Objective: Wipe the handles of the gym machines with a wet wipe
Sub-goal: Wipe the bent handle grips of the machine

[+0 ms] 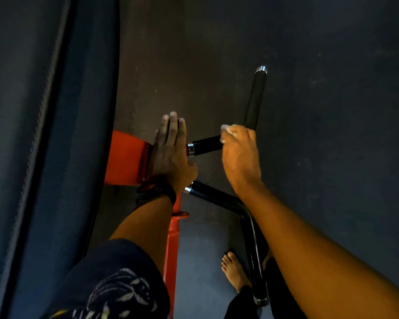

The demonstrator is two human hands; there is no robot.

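A black bent handle point(207, 145) with a chrome collar juts right from an orange machine arm point(127, 157); its far section point(255, 97) rises to a chrome end cap. My right hand point(240, 155) grips the bend of this handle with a white wet wipe point(227, 131) bunched under the fingers. My left hand point(171, 150) lies flat with straight fingers against the orange arm beside the collar, a dark watch on its wrist. A second black handle point(217, 196) runs below, passing under my right forearm.
A dark padded seat or backrest point(44, 134) fills the left side. An orange post point(172, 247) drops toward the grey floor point(320, 111). My bare foot point(234, 270) stands beside the lower handle's chrome end point(260, 300).
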